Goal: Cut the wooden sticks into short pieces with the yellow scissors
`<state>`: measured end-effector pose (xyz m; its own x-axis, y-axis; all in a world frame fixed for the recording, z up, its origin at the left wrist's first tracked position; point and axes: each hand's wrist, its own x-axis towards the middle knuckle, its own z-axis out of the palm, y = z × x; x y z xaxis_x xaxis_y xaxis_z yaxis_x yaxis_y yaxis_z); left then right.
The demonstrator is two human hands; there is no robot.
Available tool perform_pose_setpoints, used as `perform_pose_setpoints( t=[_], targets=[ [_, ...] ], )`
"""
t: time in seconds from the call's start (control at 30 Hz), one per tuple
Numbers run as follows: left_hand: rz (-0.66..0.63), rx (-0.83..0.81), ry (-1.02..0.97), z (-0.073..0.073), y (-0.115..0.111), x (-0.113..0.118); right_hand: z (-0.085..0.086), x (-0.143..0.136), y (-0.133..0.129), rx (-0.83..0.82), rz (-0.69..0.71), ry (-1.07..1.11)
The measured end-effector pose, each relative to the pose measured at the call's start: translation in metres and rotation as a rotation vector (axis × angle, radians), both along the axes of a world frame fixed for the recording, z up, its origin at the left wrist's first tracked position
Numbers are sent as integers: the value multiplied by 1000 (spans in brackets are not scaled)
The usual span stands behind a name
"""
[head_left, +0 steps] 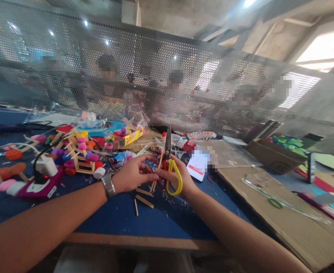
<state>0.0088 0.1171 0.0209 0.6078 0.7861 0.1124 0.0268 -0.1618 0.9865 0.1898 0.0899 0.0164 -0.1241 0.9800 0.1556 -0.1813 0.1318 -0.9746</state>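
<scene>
My right hand (182, 176) is closed around a pair of scissors (175, 178) with yellow and red handles, its dark blades pointing up. Thin wooden sticks (162, 152) stand upright beside the blades, between my two hands. My left hand (134, 172), with a metal watch (108, 185) at the wrist, has its fingers curled and thumb tip at the sticks, close to my right fingertips. Exactly where the fingers grip is partly hidden. Below the hands, several short cut sticks (144, 201) lie on the blue tabletop (113, 218) among small scraps.
Small stick frames with colourful clay lumps (84, 159) crowd the left, by a purple power strip (43, 185) with a white charger (46, 167). A lit phone (197, 165) lies right of my hands. Cardboard (258, 197) covers the right; people sit behind a perforated screen (144, 76).
</scene>
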Motion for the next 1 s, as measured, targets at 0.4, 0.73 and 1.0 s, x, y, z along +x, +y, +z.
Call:
perform_pose_setpoints(
  t=[0.4,0.73,1.0],
  targets=[
    [-83,-72,122,7,-3,0,-1,4,8,42,-157,53],
    [-111,-41,126,4,-6,2,0,1,1,84,-84,-24],
    [72,11,66,11,-4,0,-4,3,0,207,-69,-68]
  ],
)
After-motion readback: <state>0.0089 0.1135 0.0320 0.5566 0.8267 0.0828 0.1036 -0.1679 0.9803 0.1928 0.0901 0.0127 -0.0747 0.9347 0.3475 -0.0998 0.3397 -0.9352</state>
